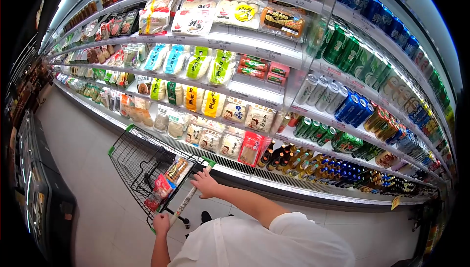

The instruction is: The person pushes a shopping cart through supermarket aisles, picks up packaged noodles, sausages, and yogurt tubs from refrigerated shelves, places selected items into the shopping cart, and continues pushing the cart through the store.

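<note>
Beside a long, brightly lit run of shelves (274,100), a cart (128,157) stands at a slant on the pale floor (100,183), and both hands are at its handle (185,202)! Left hand (161,222) first: it's curled round the near end, fingers closed, right by the green tip. Up at the far end, the right hand (204,183) lies across the bar, fingers spread and fairly straight; whether its palm presses down, you can't tell from this angle. Into the basket now, and the load sits at the handle side: a tray pack (178,170) with browned food showing, and just beside it a red pack (161,187) with a patch of blue near it, labels too small to read. Black wire all around, green corners on the frame. Below, a white shirt (245,245) fills the foreground, with a dark shoe (206,216) poking out under the handle. Over to the shelves: noodle packs with green and yellow labels stand in rows, and low down, nearest the cart's far corner, there's a bright red bag (251,148). Further right, it's drinks: green cans (338,44) up high, silver cans (318,93) beneath, dark bottles (303,159) lining the bottom.
</note>
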Tool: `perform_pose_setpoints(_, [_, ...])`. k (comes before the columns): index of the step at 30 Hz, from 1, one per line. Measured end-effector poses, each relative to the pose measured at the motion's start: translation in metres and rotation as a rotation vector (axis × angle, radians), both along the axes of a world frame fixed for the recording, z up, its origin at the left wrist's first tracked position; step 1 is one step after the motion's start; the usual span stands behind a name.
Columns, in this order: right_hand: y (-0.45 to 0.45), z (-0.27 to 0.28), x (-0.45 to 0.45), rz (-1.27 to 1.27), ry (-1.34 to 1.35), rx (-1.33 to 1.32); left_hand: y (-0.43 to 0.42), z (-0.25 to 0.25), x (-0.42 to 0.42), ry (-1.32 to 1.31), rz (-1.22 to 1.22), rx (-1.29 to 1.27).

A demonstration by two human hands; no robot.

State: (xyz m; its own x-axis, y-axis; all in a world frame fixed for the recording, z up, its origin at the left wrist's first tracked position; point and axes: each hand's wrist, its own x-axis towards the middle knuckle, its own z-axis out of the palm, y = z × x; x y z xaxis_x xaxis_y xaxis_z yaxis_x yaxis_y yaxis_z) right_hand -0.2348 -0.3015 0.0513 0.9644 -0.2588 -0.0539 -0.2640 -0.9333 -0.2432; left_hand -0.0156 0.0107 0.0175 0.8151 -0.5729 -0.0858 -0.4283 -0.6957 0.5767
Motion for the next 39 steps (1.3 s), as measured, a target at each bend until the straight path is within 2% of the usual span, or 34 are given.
perform_pose_setpoints(2, [0.002, -0.006, -0.002, -0.012, -0.049, -0.003, 0.001, 0.003, -0.005, -0.055, 0.032, 0.005])
perform_pose_setpoints(5, [0.001, 0.001, -0.002, 0.001, 0.054, 0.026, 0.003, 0.009, -0.013, -0.073, 0.050, -0.040])
perform_pose_setpoints(9, [-0.007, -0.004, -0.005, -0.001, 0.034, 0.021, 0.001, 0.000, -0.020, -0.086, 0.085, -0.149])
perform_pose_setpoints(13, [-0.009, -0.011, -0.004, -0.031, 0.015, 0.014, -0.033, 0.034, -0.043, -0.056, 0.019, -0.280])
perform_pose_setpoints(14, [-0.008, -0.012, -0.003, -0.024, 0.019, 0.014, -0.045, 0.057, -0.050, 0.006, -0.018, -0.284])
perform_pose_setpoints(20, [-0.010, -0.001, 0.007, -0.062, 0.052, 0.069, -0.136, 0.088, -0.045, 0.022, -0.203, -0.332])
perform_pose_setpoints(24, [-0.022, -0.001, 0.012, -0.054, 0.080, 0.076, -0.198, 0.072, -0.020, -0.077, -0.314, -0.207])
perform_pose_setpoints(30, [-0.042, 0.002, 0.029, -0.038, 0.069, 0.083, -0.277, -0.020, 0.072, -0.082, -0.326, -0.040])
perform_pose_setpoints(32, [-0.047, 0.005, 0.036, -0.033, 0.061, 0.103, -0.295, -0.040, 0.103, -0.001, -0.342, 0.179])
perform_pose_setpoints(34, [-0.055, 0.007, 0.043, -0.028, 0.051, 0.096, -0.313, -0.057, 0.128, 0.008, -0.360, 0.248])
perform_pose_setpoints(36, [-0.061, 0.009, 0.050, -0.026, 0.018, 0.132, -0.327, -0.069, 0.146, 0.061, -0.390, 0.487])
perform_pose_setpoints(39, [-0.073, 0.012, 0.059, -0.008, 0.021, 0.161, -0.338, -0.088, 0.159, 0.097, -0.421, 0.578])
